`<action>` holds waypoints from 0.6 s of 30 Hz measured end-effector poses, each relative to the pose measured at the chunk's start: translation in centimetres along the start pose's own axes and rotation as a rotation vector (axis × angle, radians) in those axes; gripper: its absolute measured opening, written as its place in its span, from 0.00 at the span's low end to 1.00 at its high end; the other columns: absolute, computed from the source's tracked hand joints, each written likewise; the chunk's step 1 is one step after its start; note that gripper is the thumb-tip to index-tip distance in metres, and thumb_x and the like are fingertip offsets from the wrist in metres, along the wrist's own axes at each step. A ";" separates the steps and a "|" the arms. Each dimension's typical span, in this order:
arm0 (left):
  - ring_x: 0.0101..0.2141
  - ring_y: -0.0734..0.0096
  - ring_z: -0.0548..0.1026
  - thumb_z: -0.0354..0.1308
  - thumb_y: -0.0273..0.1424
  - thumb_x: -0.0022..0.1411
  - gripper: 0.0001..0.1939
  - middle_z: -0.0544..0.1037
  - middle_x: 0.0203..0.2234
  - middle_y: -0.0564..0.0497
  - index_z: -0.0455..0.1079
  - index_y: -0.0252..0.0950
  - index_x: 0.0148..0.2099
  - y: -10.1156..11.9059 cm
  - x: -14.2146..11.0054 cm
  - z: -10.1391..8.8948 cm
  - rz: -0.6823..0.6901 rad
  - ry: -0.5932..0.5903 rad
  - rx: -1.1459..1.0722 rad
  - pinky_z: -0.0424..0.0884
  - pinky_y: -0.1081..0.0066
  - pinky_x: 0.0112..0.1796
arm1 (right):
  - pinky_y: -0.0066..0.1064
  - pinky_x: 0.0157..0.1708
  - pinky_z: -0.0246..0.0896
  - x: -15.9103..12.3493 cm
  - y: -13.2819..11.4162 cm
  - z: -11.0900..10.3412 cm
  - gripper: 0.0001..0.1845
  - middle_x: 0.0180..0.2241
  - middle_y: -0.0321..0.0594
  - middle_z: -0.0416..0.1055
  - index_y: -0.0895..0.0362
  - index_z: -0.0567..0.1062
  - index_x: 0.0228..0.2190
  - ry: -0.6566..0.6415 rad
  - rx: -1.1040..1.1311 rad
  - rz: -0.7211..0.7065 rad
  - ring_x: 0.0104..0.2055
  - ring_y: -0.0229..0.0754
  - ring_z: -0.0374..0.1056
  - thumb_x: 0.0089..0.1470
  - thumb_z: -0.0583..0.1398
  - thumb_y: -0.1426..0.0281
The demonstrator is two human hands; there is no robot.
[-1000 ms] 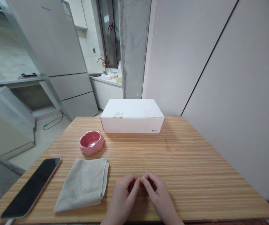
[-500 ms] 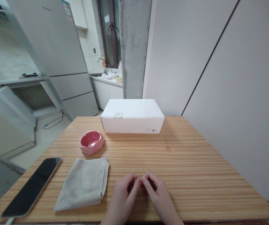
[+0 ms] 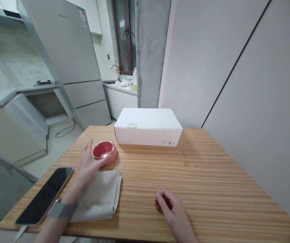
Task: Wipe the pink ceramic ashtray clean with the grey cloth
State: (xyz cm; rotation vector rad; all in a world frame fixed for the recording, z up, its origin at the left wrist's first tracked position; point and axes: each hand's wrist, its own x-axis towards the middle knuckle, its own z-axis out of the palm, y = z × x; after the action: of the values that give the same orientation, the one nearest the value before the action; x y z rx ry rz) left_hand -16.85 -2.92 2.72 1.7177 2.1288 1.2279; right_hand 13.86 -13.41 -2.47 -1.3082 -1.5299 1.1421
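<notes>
My left hand (image 3: 89,164) reaches forward over the folded grey cloth (image 3: 102,199) and wraps its thumb and fingers round the near side of the pink ashtray (image 3: 104,152), which stands on the wooden table (image 3: 210,175). A metal watch band sits on that wrist. My right hand (image 3: 171,207) rests near the table's front edge with its fingers curled under; whether anything lies in them I cannot make out.
A black phone (image 3: 45,195) lies at the front left corner with a cable at its near end. A closed white box (image 3: 148,126) stands at the far edge. A fridge (image 3: 69,50), a counter with a sink and a concrete pillar (image 3: 151,50) lie beyond.
My left hand has left my right hand and moved forward-left onto the pink ashtray. The right hand stays near the front edge. The view has shifted a little.
</notes>
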 end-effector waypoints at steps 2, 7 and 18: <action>0.58 0.44 0.62 0.67 0.50 0.41 0.54 0.61 0.59 0.33 0.51 0.28 0.64 -2.0 1.3 1.0 -0.078 -0.130 -0.013 0.61 0.52 0.56 | 0.30 0.27 0.56 0.0 0.0 0.0 0.21 0.23 0.36 0.64 0.55 0.66 0.24 0.000 -0.003 0.000 0.26 0.40 0.61 0.60 0.52 0.54; 0.48 0.49 0.73 0.68 0.47 0.40 0.43 0.75 0.47 0.40 0.63 0.32 0.56 -1.9 1.7 2.0 -0.106 -0.138 -0.021 0.68 0.56 0.49 | 0.31 0.29 0.56 0.1 0.2 0.1 0.21 0.23 0.36 0.65 0.55 0.66 0.24 0.001 -0.023 -0.007 0.27 0.41 0.62 0.60 0.51 0.54; 0.46 0.59 0.75 0.71 0.34 0.41 0.37 0.76 0.47 0.44 0.66 0.35 0.55 8.9 -0.5 8.0 0.225 -0.385 -0.448 0.70 0.63 0.48 | 0.31 0.29 0.56 0.2 0.3 0.0 0.21 0.23 0.36 0.65 0.54 0.66 0.23 -0.014 -0.068 -0.024 0.28 0.42 0.63 0.61 0.50 0.55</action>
State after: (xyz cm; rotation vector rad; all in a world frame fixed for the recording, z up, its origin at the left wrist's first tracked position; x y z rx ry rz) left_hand -5.48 0.73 3.15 1.8292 1.3558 1.1893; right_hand 13.92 -13.21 -2.80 -1.3256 -1.6033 1.0942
